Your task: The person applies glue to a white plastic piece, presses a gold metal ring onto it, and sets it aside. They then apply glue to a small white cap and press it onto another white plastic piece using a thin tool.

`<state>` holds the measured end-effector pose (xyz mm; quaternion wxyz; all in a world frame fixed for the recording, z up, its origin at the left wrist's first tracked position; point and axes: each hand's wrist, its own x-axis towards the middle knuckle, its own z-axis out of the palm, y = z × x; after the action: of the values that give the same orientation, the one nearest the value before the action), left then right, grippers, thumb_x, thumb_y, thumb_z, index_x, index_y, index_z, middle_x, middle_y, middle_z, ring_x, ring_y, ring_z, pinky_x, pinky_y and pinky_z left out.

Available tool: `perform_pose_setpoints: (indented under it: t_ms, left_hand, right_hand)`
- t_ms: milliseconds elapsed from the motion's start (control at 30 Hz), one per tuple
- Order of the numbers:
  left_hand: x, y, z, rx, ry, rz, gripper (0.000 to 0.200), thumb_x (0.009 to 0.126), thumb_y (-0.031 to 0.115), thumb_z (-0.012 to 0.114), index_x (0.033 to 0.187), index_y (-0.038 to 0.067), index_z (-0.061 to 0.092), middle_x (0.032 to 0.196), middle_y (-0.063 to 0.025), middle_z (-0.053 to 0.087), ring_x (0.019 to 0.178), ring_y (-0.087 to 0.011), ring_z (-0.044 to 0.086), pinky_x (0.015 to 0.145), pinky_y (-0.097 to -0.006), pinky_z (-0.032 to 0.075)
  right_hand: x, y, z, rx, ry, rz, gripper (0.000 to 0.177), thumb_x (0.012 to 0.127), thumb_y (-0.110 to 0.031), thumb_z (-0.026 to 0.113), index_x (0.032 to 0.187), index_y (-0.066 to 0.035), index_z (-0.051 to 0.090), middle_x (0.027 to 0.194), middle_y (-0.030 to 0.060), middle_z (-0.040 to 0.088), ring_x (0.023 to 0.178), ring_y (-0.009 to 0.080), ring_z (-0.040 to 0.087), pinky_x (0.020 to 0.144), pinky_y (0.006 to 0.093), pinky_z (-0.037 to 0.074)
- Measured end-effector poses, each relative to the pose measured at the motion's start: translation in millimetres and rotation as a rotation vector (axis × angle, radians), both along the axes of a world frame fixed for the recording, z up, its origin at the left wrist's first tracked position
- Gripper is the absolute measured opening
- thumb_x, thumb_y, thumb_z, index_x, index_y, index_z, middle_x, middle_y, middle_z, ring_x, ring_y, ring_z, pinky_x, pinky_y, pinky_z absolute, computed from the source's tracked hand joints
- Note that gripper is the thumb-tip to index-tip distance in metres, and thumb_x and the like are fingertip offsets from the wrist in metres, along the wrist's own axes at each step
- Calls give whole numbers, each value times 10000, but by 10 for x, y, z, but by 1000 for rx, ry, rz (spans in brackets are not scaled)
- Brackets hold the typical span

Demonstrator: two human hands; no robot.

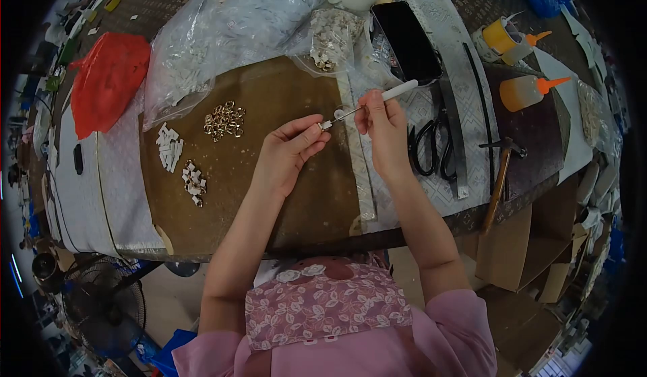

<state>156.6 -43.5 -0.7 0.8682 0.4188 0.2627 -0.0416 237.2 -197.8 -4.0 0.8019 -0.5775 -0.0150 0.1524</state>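
My left hand point(286, 154) pinches a small white tab point(326, 126) between thumb and fingertips, above the brown work mat point(296, 202). In my right hand point(384, 131) is a thin metal-shafted tool with a white handle point(400, 90); its tip meets or nearly meets the tab. Whether a metal ring is on the tab is too small to tell. On the mat to the left lie a pile of gold metal rings point(224, 121), a pile of white strips point(169, 147) and a small heap of white tabs with gold rings point(194, 183).
Clear plastic bags point(236, 20) of white pieces and a red bag point(111, 80) lie behind and left. Right of my hands are a black phone point(406, 42), black scissors point(431, 144), a hammer point(500, 181) and a glue bottle point(522, 92). A cardboard box point(502, 259) stands below the table edge.
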Motion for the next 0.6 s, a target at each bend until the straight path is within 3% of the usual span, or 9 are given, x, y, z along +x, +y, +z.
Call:
perform_pose_setpoints:
  t_ms: [600]
  left_hand:
    - [-10,40,6,-71,-2,11,254,873,47,623,1115,-27,602,984,-99,654,868,-163,653,783,-244,544]
  right_hand:
    - [-1,28,-31,18,65,39,296,976,-319,488,901,-40,551,723,35,549,619,96,483,571,236,383]
